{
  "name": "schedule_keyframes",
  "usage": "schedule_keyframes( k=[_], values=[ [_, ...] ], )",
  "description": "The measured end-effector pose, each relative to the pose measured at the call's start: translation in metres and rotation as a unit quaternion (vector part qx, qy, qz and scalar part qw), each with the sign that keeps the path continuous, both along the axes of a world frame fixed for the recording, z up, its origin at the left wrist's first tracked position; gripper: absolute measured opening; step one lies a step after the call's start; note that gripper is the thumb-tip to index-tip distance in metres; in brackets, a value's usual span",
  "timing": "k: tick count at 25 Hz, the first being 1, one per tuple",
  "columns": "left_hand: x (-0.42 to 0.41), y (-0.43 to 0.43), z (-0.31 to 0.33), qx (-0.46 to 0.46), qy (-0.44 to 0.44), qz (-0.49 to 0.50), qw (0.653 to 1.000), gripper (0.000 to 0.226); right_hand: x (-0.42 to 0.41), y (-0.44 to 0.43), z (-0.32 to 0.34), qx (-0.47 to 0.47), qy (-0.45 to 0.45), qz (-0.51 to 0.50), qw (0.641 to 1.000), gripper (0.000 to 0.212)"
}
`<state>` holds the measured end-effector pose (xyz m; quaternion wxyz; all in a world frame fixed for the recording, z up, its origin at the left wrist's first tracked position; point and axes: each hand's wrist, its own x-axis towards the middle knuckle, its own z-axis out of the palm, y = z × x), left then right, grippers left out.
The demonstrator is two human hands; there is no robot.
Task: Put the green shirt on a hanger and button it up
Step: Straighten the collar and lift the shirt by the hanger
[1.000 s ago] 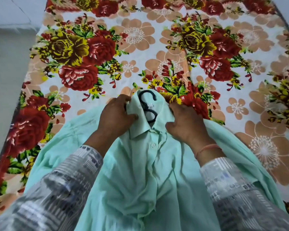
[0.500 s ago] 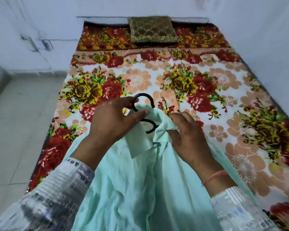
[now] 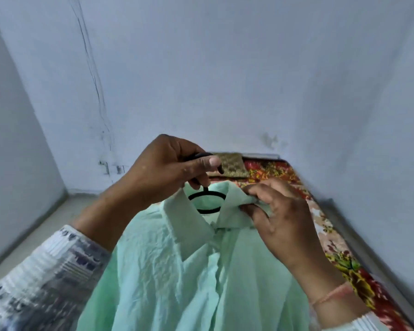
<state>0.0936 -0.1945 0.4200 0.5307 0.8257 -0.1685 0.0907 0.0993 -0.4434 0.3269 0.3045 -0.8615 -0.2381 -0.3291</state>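
Head view: green shirt [image 3: 177, 271] raised off the bed [image 3: 339, 247] on its hanger [image 3: 207, 199].
Lifted from the bedspread within the last second, the shirt is now hung from the hook, gripped in the closed left hand [image 3: 167, 170]; the collar is pinched by the right hand [image 3: 282, 218]. Hanging appears done; buttoning looks largely complete.
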Motion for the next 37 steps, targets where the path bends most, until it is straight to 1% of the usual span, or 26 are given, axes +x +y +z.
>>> schedule_keyframes(
  k=[3,4,6,7,8,10,11,12,13,14,15,16,17,18,19,22,25,27,28,30,32,33,34,35,36,37],
  values=[
    [-0.056,-0.023,0.094,0.003,-0.06,0.012,0.998,0.017,-0.061,-0.014,0.083,0.021,-0.076,-0.006,0.997,0.039],
    [-0.074,-0.032,0.127,0.006,-0.078,0.015,0.997,0.016,-0.081,-0.018,0.116,0.034,-0.099,0.003,0.994,0.036],
    [-0.101,-0.048,0.181,0.015,-0.092,0.024,0.995,0.015,-0.111,-0.021,0.17,0.051,-0.136,0.028,0.989,0.022],
    [-0.119,-0.057,0.212,0.02,-0.099,0.029,0.994,0.016,-0.126,-0.025,0.202,0.041,-0.14,0.039,0.989,0.013],
    [-0.134,-0.063,0.239,0.021,-0.102,0.035,0.994,0.017,-0.14,-0.03,0.23,0.015,-0.119,0.049,0.992,0.008],
    [-0.164,-0.073,0.294,0.014,-0.11,0.052,0.992,0.022,-0.169,-0.043,0.28,-0.04,-0.059,0.059,0.996,0.007],
    [-0.181,-0.077,0.318,0.01,-0.112,0.056,0.992,0.025,-0.184,-0.052,0.304,-0.036,-0.078,0.046,0.995,0.007],
    [-0.194,-0.08,0.339,0.013,-0.118,0.054,0.991,0.027,-0.197,-0.06,0.325,-0.008,-0.133,0.022,0.991,0.007],
    [-0.205,-0.083,0.354,0.02,-0.128,0.047,0.991,0.027,-0.206,-0.065,0.344,0.022,-0.187,-0.002,0.982,0.012],
    [-0.215,-0.085,0.365,0.03,-0.141,0.036,0.989,0.027,-0.215,-0.068,0.362,0.038,-0.208,-0.013,0.977,0.022],
    [-0.224,-0.089,0.375,0.04,-0.155,0.026,0.987,0.026,-0.223,-0.069,0.381,0.035,-0.195,-0.007,0.98,0.034],
    [-0.235,-0.093,0.386,0.047,-0.169,0.02,0.984,0.025,-0.229,-0.07,0.402,0.013,-0.155,0.007,0.988,0.04],
    [-0.245,-0.097,0.395,0.047,-0.181,0.021,0.982,0.024,-0.233,-0.069,0.419,-0.013,-0.117,0.017,0.993,0.038],
    [-0.252,-0.099,0.405,0.042,-0.191,0.03,0.98,0.023,-0.238,-0.066,0.432,-0.032,-0.103,0.017,0.994,0.033],
    [-0.256,-0.1,0.416,0.035,-0.199,0.042,0.979,0.023,-0.241,-0.063,0.442,-0.038,-0.117,0.003,0.992,0.03],
    [-0.264,-0.091,0.438,0.036,-0.206,0.079,0.975,0.028,-0.253,-0.056,0.455,-0.048,-0.197,-0.038,0.979,0.029],
    [-0.269,-0.074,0.456,0.033,-0.217,0.103,0.97,0.029,-0.257,-0.057,0.462,-0.023,-0.275,-0.024,0.961,0.017],
    [-0.276,-0.059,0.47,0.021,-0.223,0.11,0.968,0.028,-0.258,-0.052,0.472,-0.004,-0.332,-0.018,0.943,0.019],
    [-0.281,-0.052,0.476,0.025,-0.226,0.115,0.967,0.027,-0.262,-0.045,0.476,0.003,-0.331,-0.019,0.943,0.023],
    [-0.288,-0.036,0.483,0.04,-0.23,0.121,0.965,0.024,-0.279,-0.025,0.479,0.042,-0.315,-0.024,0.948,0.036],
    [-0.292,-0.023,0.487,0.044,-0.228,0.114,0.966,0.024,-0.299,-0.003,0.477,0.081,-0.28,-0.041,0.956,0.037],
    [-0.293,-0.016,0.49,0.035,-0.224,0.108,0.968,0.025,-0.308,0.009,0.477,0.061,-0.206,-0.042,0.976,0.045],
    [-0.294,-0.01,0.493,0.021,-0.218,0.101,0.97,0.025,-0.314,0.024,0.476,0.026,-0.103,-0.04,0.994,0.059],
    [-0.295,-0.006,0.497,0.008,-0.213,0.091,0.973,0.025,-0.318,0.04,0.474,-0.004,-0.001,-0.042,0.999,0.071],
    [-0.297,-0.005,0.499,-0.002,-0.208,0.079,0.975,0.026,-0.316,0.054,0.468,-0.025,0.055,-0.057,0.997,0.073],
    [-0.298,-0.005,0.501,-0.006,-0.207,0.068,0.976,0.026,-0.312,0.067,0.462,-0.043,0.056,-0.082,0.994,0.068]
  ],
)
